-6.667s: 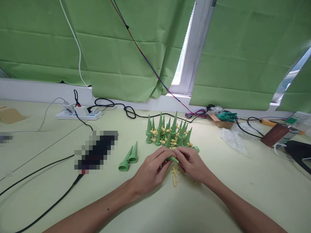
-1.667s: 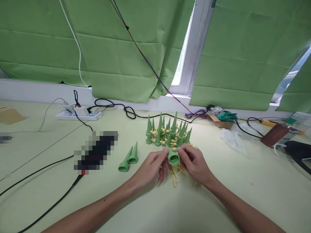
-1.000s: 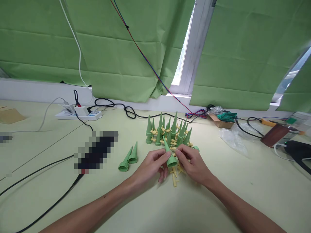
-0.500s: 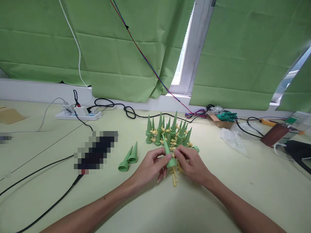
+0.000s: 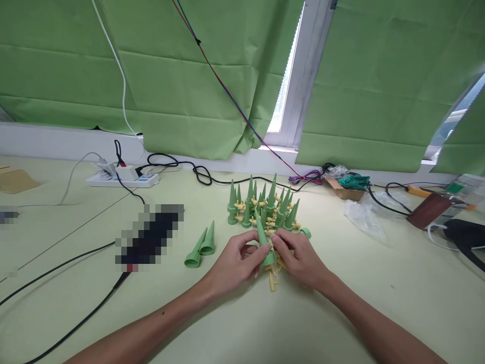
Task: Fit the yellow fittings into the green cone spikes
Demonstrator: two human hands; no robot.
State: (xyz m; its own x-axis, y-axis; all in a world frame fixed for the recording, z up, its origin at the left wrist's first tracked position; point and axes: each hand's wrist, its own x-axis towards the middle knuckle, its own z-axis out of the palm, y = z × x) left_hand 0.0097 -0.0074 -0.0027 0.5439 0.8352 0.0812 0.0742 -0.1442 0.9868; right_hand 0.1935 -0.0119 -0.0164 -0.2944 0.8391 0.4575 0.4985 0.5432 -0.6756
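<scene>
My left hand [image 5: 239,259] is closed around a green cone [image 5: 262,235] that points up and slightly left. At the cone's right side, my right hand [image 5: 297,253] pinches a small yellow piece [image 5: 271,245], mostly hidden by the fingers. Several yellow fittings [image 5: 272,281] lie on the table below the hands. Behind them, several green cones with yellow fittings [image 5: 271,194] stand in a group. Two more green cones [image 5: 195,255] rest to the left of my left hand, their open ends toward me.
A green ring [image 5: 305,232] lies beyond my right hand. A white power strip [image 5: 147,180] and black cables are at the back left. On the right are an open cardboard box [image 5: 346,192], clear plastic [image 5: 366,217] and a dark red bottle [image 5: 432,210].
The fingers of my left hand have curled in closer under the cone. The cone's base has shifted slightly right and down. My right hand has barely moved.
</scene>
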